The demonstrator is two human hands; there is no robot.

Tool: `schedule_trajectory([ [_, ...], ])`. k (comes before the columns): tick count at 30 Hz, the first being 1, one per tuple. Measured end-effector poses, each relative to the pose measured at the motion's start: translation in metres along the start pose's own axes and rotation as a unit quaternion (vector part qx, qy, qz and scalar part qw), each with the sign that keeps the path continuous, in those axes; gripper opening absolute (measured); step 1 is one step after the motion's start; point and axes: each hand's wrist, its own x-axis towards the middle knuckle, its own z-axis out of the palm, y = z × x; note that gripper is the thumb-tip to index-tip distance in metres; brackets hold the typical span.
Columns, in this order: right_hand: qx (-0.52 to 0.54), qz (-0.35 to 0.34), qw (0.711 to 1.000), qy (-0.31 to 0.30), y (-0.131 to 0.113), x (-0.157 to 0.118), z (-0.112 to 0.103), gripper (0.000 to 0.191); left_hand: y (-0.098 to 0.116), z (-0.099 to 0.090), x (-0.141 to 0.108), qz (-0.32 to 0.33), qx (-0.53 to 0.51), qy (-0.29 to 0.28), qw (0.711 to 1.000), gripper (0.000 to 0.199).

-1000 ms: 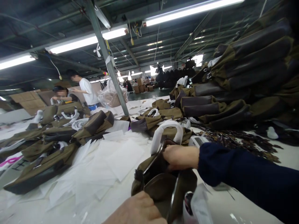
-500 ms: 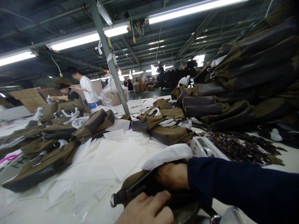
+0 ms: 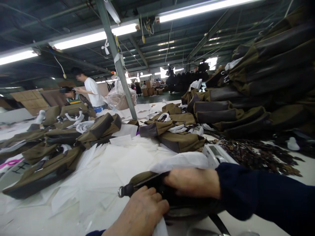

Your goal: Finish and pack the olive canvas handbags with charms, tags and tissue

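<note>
An olive handbag (image 3: 140, 178) with dark trim lies in front of me, its zipped top pulled apart. My left hand (image 3: 145, 208) is closed on the near edge of the opening, close to the ring end. Through the opening reaches my right hand (image 3: 192, 182), blurred, with its fingers hidden inside. Behind it, a white-wrapped handle (image 3: 182, 161) arches along the far side of the bag. Something white (image 3: 161, 227) pokes out below my left hand; whether it is the other wrapped handle I cannot tell.
Loose white paper sheets (image 3: 110, 170) spread across the table to the left. More olive bags (image 3: 46, 170) lie beyond, and a tall stack (image 3: 270, 75) rises at right. Small dark pieces (image 3: 265, 155) are heaped near a white device (image 3: 216, 154). Two people (image 3: 92, 90) are at far left.
My right hand has drawn partly back to the right, showing more of its back and wrist. My left hand has moved up along the bag's near edge.
</note>
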Motion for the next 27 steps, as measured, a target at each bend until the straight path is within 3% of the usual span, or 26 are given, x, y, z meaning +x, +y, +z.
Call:
schedule_trajectory([
  [2,-0.029,0.010,0.999,-0.009,-0.007,-0.008,-0.025,0.024,-0.002,-0.001,-0.002,-0.006,-0.028,-0.010,1.000,0.002],
  [5,0.014,0.032,0.998,0.048,-0.014,-0.020,-0.052,0.015,0.000,-0.006,-0.003,-0.004,-0.056,-0.026,0.998,0.005],
  [8,0.019,0.057,0.988,0.141,-0.013,-0.026,-0.060,0.015,0.005,-0.013,-0.002,0.007,-0.049,-0.033,0.998,0.001],
  [12,-0.102,0.080,0.965,0.226,-0.011,-0.023,-0.058,0.027,0.011,-0.021,0.000,0.031,-0.011,-0.046,0.998,0.012],
  [17,-0.306,0.088,0.927,0.196,-0.028,-0.006,-0.066,0.026,0.018,-0.030,-0.001,0.045,-0.002,-0.079,0.996,0.016],
  [22,-0.380,0.122,0.900,0.176,-0.032,0.014,-0.069,0.031,0.020,-0.032,-0.005,0.048,-0.017,-0.077,0.996,0.014],
  [27,-0.321,0.111,0.932,0.123,-0.005,0.024,-0.060,0.037,0.019,-0.028,-0.009,0.064,-0.002,-0.062,0.996,0.008],
])
